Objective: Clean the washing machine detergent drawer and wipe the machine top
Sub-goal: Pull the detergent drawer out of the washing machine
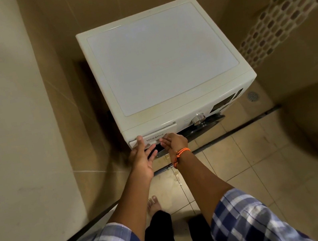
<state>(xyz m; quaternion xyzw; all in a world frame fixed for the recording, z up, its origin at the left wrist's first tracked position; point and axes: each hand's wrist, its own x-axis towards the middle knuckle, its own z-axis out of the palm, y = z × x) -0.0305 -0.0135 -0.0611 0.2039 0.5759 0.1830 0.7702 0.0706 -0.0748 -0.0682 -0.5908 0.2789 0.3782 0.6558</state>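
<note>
The washing machine [165, 60] fills the middle of the view, standing in a tiled corner with a wall close on its left and another behind its far edge. Its machine top [161, 56] is a pale, flat panel with nothing on it and a yellowed rim around it. The detergent drawer [152, 134] sits at the near left of the front panel, its face flush or nearly so, with a silver dial [198, 119] to its right.

Both hands meet at the drawer's lower edge. The left hand [142, 157] is spread, straight fingers lying against the drawer face near the left corner. The right hand [175, 141], with an orange cord bracelet [179, 155] at the wrist, has its fingers bent toward the recess under the face; I cannot tell whether they have hooked it yet.

The step in hand looks like drawing the drawer out. It would go best with the right fingers seated fully in the recess and a straight pull toward the near side, the left hand steadying the face so it does not twist.

Room is tight on the left; the tiled floor [254, 157] near and right gives space to step back.
</note>
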